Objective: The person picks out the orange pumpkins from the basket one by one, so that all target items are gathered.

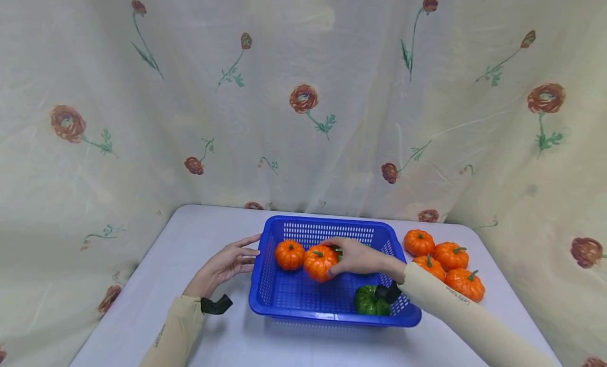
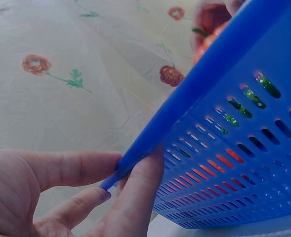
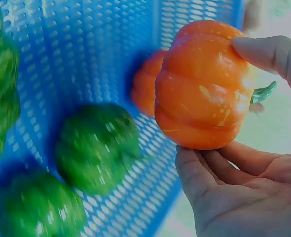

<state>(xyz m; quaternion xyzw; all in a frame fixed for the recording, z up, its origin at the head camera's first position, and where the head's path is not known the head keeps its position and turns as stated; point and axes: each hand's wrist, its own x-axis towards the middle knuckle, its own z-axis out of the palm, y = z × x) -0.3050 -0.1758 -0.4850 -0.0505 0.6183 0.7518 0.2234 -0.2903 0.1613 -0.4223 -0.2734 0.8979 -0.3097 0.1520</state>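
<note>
My right hand [image 1: 356,256] holds a small orange pumpkin [image 1: 319,265] with a green stem over the blue plastic basket [image 1: 327,316]. In the right wrist view, thumb and fingers grip the held pumpkin [image 3: 204,86] from opposite sides. My left hand [image 1: 228,263] is at the basket's left side; in the left wrist view, its thumb and fingers pinch the basket rim [image 2: 177,103]. Inside the basket, another orange pumpkin [image 1: 289,255] sits at the left. A green pumpkin [image 1: 370,300] lies at the front right, and more green ones [image 3: 98,148] show in the right wrist view, blurred.
Several orange pumpkins [image 1: 451,256] stand clustered on the white table [image 1: 218,225], just right of the basket. A flower-printed curtain [image 1: 351,146] hangs behind the table and along both sides.
</note>
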